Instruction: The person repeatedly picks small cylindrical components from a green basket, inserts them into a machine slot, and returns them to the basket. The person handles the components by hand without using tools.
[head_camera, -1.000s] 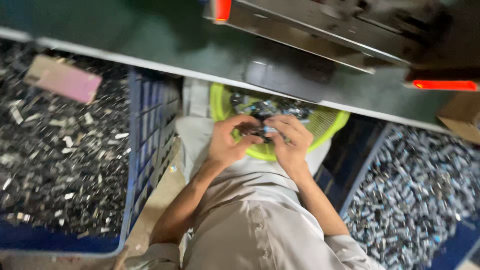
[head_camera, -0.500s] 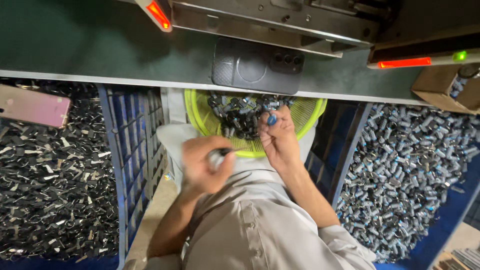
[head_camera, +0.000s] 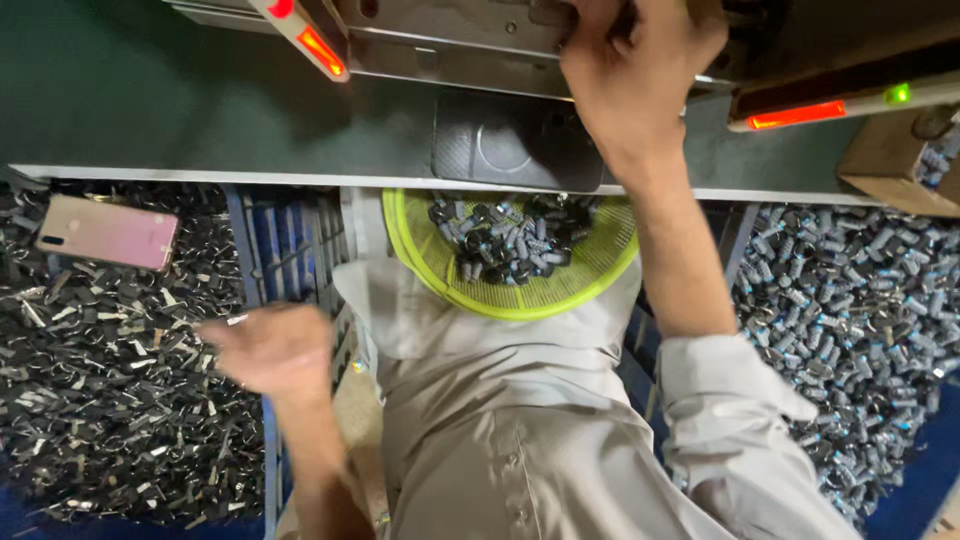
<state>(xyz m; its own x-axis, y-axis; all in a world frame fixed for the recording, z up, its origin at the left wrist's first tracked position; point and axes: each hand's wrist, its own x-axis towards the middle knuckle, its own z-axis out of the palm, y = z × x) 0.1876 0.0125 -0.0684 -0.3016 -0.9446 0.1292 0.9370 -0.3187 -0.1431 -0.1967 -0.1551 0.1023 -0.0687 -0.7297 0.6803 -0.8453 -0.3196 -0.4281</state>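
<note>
While the yellow-green mesh basket (head_camera: 520, 285) rests in the person's lap, tucked just under the edge of the dark green machine table (head_camera: 180, 100), both hands are away from it. The right hand (head_camera: 635, 65) is raised beyond the basket to the metal machine fixture (head_camera: 450, 35) at the back of the table, fingers curled down onto its edge as if pressing or seating something there; whether a part sits under the fingertips cannot be told. The left hand (head_camera: 270, 345) hangs to the left of the basket over the blue crate (head_camera: 285, 250), blurred, fingers loosely bunched, with what may be a thin pale piece at its fingertips. Keeping the basket on the lap likely puts its load within reach of either hand: it holds a heap of small dark cylindrical parts (head_camera: 510, 235). Left of the basket, the crate is filled with small flat metal clips (head_camera: 100, 380), and a pink phone (head_camera: 108, 232) lies on top of them. Right of the basket, a blue bin (head_camera: 925, 480) holds many more dark cylindrical pieces (head_camera: 860, 300). A cardboard box (head_camera: 895, 165) sits beyond that.
</note>
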